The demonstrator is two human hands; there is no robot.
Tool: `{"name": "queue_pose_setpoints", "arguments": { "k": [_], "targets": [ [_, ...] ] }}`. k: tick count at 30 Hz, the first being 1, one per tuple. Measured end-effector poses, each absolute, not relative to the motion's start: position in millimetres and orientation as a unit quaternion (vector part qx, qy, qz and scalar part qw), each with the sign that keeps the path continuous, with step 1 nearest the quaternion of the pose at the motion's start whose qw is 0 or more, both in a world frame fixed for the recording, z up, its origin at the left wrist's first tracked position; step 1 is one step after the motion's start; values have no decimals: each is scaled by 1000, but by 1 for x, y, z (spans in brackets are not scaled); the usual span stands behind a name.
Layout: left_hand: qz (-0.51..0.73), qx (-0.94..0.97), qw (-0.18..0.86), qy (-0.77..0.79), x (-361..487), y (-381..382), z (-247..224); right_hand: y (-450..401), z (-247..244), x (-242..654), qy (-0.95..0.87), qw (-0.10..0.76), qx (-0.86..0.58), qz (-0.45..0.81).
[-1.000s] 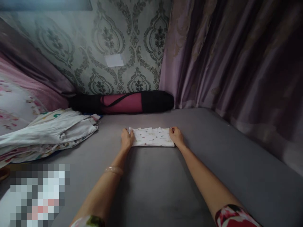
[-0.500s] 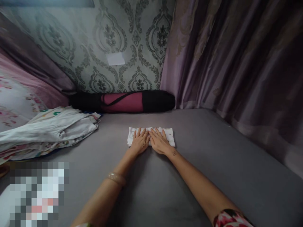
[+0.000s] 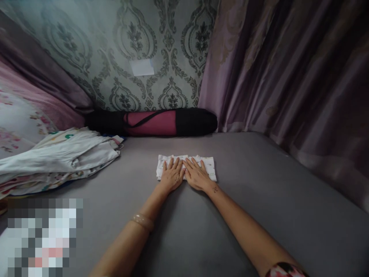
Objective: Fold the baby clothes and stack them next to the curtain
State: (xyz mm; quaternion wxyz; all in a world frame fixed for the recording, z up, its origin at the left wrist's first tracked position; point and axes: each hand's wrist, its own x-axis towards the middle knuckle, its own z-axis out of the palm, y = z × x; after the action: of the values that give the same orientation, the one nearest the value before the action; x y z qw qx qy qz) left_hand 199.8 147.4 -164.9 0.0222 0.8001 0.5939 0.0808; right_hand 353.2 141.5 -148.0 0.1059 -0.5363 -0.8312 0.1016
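A folded white cloth [image 3: 211, 169] with small printed marks lies flat on a grey sheet, as a wide, short rectangle. Its exact kind does not show. My left hand [image 3: 173, 176] rests palm down on the left half, fingers stretched out toward the far edge. On the right half lies my right hand [image 3: 197, 176], flat too, with its fingers spread. The two hands almost meet at the thumbs. Both cover much of the cloth's middle. A pale bangle [image 3: 142, 222] sits on my left forearm.
A pile of light clothes [image 3: 86, 152] lies at the left. Along the patterned wall rests a long black and maroon bag [image 3: 157, 123]. Purple curtains [image 3: 248, 77] hang on the right beside the grey sheet [image 3: 259, 173]. A blurred patch hides the lower left corner.
The view has shifted slightly, so the bag and cloth appear a little farther right. Both hands stay flat on the cloth, in nearly the same place.
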Motion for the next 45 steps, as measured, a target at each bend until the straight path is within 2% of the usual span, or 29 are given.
{"name": "queue_pose_setpoints", "arguments": {
  "k": [13, 17, 25, 38, 45],
  "targets": [
    [40, 784, 114, 608, 199, 155, -150, 151, -147, 355, -820, 84, -546, 149],
    [67, 781, 93, 614, 201, 152, -151, 151, -149, 354, -814, 107, -550, 154],
    [123, 769, -33, 627, 200, 152, -151, 148, -145, 356, -795, 155, -571, 133],
    [82, 750, 47, 655, 191, 156, -160, 148, -152, 355, -796, 125, -584, 97],
    [141, 726, -13, 673, 184, 159, -159, 148, -146, 368, -781, 130, -606, 74]
  ]
}}
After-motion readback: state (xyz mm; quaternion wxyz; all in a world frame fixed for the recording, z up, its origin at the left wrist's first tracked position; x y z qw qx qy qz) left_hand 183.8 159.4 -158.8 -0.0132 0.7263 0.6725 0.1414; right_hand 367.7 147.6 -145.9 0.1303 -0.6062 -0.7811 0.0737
